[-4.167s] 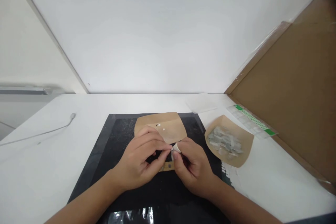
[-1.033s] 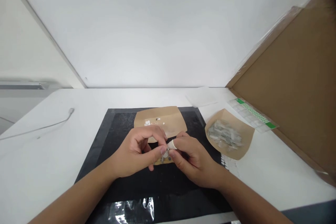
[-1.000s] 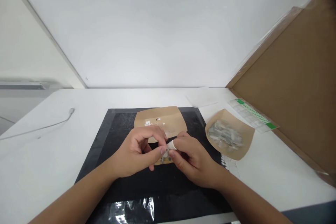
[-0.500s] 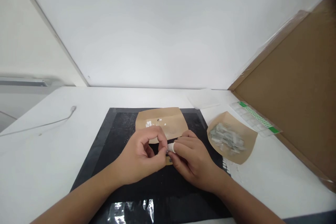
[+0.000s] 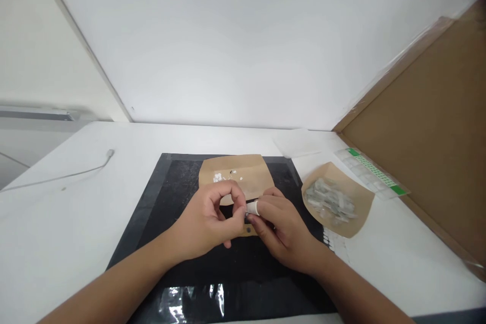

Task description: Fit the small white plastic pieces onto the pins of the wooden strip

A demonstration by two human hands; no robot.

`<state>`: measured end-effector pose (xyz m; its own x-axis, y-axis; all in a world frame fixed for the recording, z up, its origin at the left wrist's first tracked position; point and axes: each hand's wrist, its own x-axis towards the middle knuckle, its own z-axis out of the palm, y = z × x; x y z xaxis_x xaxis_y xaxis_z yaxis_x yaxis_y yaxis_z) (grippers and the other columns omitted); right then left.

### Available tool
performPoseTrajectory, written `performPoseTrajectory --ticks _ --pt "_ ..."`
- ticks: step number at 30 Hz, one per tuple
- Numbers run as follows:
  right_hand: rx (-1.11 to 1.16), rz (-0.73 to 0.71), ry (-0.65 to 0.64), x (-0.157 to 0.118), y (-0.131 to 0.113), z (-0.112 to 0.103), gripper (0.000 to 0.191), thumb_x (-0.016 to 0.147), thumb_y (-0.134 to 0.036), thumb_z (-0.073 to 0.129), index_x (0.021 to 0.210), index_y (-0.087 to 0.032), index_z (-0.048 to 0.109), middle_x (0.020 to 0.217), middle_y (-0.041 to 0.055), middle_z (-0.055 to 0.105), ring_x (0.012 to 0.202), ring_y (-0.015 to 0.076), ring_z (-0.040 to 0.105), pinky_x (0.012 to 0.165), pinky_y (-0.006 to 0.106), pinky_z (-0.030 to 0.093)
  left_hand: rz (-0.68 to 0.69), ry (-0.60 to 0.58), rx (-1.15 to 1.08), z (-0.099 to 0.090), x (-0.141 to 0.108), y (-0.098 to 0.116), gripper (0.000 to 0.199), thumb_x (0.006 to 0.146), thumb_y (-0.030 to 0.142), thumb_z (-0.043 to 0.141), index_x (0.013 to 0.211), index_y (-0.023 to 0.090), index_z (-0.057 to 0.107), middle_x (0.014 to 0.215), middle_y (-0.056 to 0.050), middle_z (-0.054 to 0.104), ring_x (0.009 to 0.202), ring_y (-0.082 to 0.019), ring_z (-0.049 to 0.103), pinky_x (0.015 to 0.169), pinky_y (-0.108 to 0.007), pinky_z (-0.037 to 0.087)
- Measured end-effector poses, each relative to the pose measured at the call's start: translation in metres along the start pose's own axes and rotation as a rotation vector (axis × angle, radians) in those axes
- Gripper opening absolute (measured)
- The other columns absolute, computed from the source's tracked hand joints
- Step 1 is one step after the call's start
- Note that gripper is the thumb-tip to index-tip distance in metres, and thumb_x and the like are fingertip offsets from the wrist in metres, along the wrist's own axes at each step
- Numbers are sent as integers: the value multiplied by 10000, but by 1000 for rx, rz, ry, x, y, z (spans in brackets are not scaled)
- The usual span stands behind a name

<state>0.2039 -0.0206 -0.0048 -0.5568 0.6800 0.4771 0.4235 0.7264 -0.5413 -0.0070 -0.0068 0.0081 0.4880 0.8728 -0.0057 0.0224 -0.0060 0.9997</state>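
Observation:
Over the black mat (image 5: 182, 273), both hands meet with fingertips almost together. My left hand (image 5: 216, 220) is closed in a pinch of thumb and index finger. Opposite it, my right hand (image 5: 283, 228) is closed too, with a white cover (image 5: 252, 207) on its index fingertip. A tiny shiny dark piece (image 5: 246, 215) shows between the fingertips; its kind is too small to make out. Beneath them lies a small tan strip (image 5: 249, 230) with a dark round spot, partly hidden by the fingers. Just behind the hands is a brown paper sheet (image 5: 254, 177) bearing small white bits (image 5: 218, 177).
To the right, a brown paper tray (image 5: 360, 202) holds a heap of small clear packets (image 5: 330, 197). A clear plastic case (image 5: 374, 172) with a green-marked strip lies by the cardboard wall (image 5: 429, 136). White oval stickers (image 5: 328, 239) sit at the mat's right edge. A cable (image 5: 87, 171) lies left.
The view has shifted slightly, so things appear a little to the right. Both hands stay pinched together at the tiny piece, and a lower left fingertip now shows beneath the left thumb.

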Motion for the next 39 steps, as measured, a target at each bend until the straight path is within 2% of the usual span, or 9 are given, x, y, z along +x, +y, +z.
performPoseTrajectory --ticks 6,13,21,24,32,39 --pt "-91 -32 5 0 1 -2 267 1041 -153 502 784 -212 464 706 -29 555 643 131 456 735 319 336 86 10 181 -4 -1 6 92 827 190 711 833 162 623 831 -3 631 486 -62 567 413 -162 509" --pt "-40 -25 9 1 -3 -1 235 1044 -156 493 816 -212 495 715 -28 569 645 131 464 740 319 355 20 -6 -52 2 0 -1 148 853 234 701 820 178 568 799 24 553 505 -75 577 422 -183 525" --pt "92 92 27 -2 -6 1 285 1082 -230 449 797 -226 457 711 -29 499 682 152 465 724 307 384 9 -9 -184 4 1 -2 174 885 246 688 808 159 558 735 56 525 433 -31 547 423 -135 466" --pt "125 146 14 -3 -7 1 283 1087 -255 446 806 -224 466 731 -27 491 689 150 466 695 299 370 48 20 -149 5 1 0 179 852 221 709 784 159 555 727 56 525 423 -30 532 417 -142 475" --pt "320 344 -19 -3 -14 -5 305 1101 -367 460 872 -201 574 793 -11 570 706 136 495 673 279 378 74 86 -45 5 1 -4 143 812 195 695 780 170 558 726 42 551 403 -52 521 364 -155 388" --pt "526 393 -44 3 -19 -9 297 1110 -387 462 945 -199 620 820 -21 537 726 122 449 663 248 375 201 169 99 8 5 2 85 753 163 650 719 165 572 695 20 540 546 -75 450 444 -170 358"
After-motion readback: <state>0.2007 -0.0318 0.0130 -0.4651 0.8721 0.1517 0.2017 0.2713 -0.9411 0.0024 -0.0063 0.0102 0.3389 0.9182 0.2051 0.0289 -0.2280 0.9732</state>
